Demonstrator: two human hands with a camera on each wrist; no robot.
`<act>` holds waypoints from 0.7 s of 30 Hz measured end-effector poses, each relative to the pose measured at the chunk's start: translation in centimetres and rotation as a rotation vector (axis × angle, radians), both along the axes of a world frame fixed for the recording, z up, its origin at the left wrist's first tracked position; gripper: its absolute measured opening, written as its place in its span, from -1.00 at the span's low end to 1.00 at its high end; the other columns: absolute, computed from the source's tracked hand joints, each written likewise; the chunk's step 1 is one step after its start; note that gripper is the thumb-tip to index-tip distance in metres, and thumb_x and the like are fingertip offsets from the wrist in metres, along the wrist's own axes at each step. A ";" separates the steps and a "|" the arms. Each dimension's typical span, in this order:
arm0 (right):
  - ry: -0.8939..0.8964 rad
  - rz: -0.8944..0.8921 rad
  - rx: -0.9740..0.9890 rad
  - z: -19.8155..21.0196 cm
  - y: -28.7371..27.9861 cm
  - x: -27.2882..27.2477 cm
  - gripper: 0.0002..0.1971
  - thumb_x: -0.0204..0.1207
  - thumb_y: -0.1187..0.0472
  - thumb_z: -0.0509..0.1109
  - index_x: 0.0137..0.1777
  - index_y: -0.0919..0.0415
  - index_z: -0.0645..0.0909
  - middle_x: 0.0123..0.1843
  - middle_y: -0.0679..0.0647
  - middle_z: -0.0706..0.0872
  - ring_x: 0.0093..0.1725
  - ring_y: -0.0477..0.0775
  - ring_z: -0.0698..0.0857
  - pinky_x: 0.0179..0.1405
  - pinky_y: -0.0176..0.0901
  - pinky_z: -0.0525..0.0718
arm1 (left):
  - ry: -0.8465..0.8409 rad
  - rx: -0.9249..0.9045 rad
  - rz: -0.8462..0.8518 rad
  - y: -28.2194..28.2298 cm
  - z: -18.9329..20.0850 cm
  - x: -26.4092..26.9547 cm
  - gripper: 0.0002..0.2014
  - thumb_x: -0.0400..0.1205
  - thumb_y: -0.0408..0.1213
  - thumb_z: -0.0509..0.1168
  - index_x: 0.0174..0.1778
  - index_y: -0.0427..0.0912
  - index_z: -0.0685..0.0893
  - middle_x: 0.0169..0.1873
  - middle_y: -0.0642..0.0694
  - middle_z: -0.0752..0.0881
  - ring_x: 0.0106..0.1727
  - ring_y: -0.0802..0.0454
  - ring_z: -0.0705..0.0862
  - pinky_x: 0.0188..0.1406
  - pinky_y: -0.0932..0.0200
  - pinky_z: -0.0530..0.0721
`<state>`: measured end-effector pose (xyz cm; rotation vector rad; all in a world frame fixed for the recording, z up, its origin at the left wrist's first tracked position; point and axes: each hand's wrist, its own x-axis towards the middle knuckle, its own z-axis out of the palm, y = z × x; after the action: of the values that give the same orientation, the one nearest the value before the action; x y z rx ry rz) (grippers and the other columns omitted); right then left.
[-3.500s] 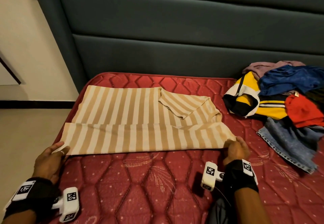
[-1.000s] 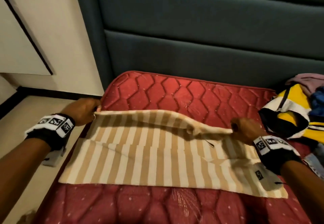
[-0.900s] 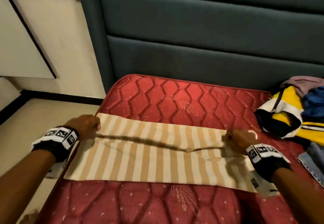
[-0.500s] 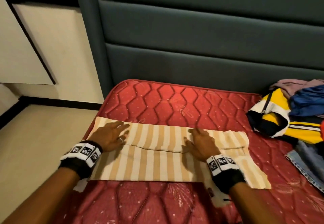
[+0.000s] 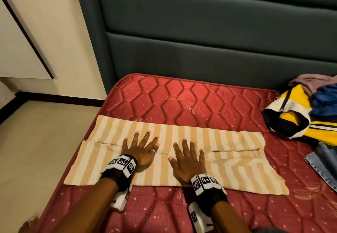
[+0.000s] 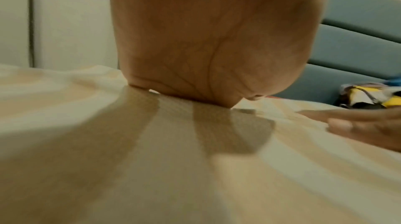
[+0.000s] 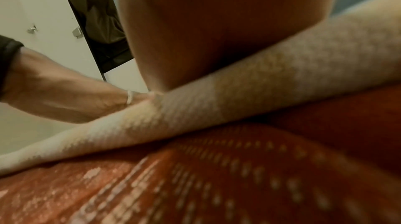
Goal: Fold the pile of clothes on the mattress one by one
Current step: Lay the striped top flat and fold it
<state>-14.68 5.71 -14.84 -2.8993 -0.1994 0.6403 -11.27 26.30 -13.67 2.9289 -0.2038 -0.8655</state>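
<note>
A beige-and-white striped garment point(image 5: 228, 141) lies folded into a long band across the red quilted mattress point(image 5: 182, 98). My left hand point(image 5: 141, 146) presses flat on its middle, fingers spread. Beside it, my right hand point(image 5: 186, 157) lies flat on the cloth too, fingers straight. The left wrist view shows the left palm heel point(image 6: 195, 47) on the striped garment point(image 6: 152, 159), with right-hand fingers point(image 6: 358, 126) at the right. In the right wrist view the garment's near edge point(image 7: 238, 90) rests on the mattress point(image 7: 217, 184) under the palm. The pile of clothes point(image 5: 300, 112) sits at the right.
A dark padded headboard point(image 5: 200, 41) runs behind the mattress. The mattress's left edge point(image 5: 76, 160) drops to a beige floor point(image 5: 36, 141). Blue jeans point(image 5: 324, 160) from the pile lie at the far right, near the garment's end.
The far half of the striped garment was folded toward me over the near half. Both hands let go of its edge, and now lie flat near the middle of the band.
</note>
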 end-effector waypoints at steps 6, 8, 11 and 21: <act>0.006 -0.130 -0.037 0.8 -4.5 -1.6 -0.37 0.72 -0.30 -0.21 0.73 -0.25 -0.31 0.74 -0.01 -0.45 0.71 0.24 -0.44 0.62 0.44 -0.35 | -0.020 0.040 0.341 9.3 0.6 -1.1 -0.43 0.76 0.19 -0.24 0.67 0.37 -0.32 0.68 0.15 -0.44 0.73 -0.17 -0.38 0.60 -0.49 -0.28; 0.022 -0.123 -0.018 1.0 -5.2 -1.8 -0.37 0.72 -0.30 -0.19 0.73 -0.27 -0.30 0.75 -0.01 -0.42 0.71 0.23 -0.43 0.63 0.43 -0.34 | -0.023 0.041 0.471 12.5 1.0 -2.0 -0.41 0.74 0.28 -0.23 0.68 0.39 -0.27 0.71 0.16 -0.37 0.75 -0.21 -0.27 0.61 -0.47 -0.21; 0.026 -0.141 0.002 1.5 -4.6 -1.8 -0.36 0.73 -0.26 -0.14 0.74 -0.23 -0.26 0.77 0.04 -0.39 0.72 0.28 -0.40 0.63 0.48 -0.31 | -0.122 0.007 0.625 14.7 2.4 -2.9 -0.41 0.75 0.23 -0.17 0.72 0.18 0.10 0.74 -0.07 0.14 0.70 -0.32 0.12 0.60 -0.40 0.10; -0.192 0.053 0.060 3.4 5.6 -4.3 -0.27 0.69 -0.20 -0.16 0.77 0.14 -0.15 0.78 0.18 -0.28 0.74 0.33 -0.28 0.66 0.39 -0.19 | -0.241 -0.189 0.831 15.4 1.7 -1.5 -0.16 0.57 0.42 0.21 0.39 -0.34 0.54 0.34 -0.37 0.62 0.33 -0.36 0.61 0.33 -0.07 0.59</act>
<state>-18.99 11.35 -11.47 -2.9038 -0.3142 0.3558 -12.74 41.70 -11.93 2.5310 0.8074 -0.3348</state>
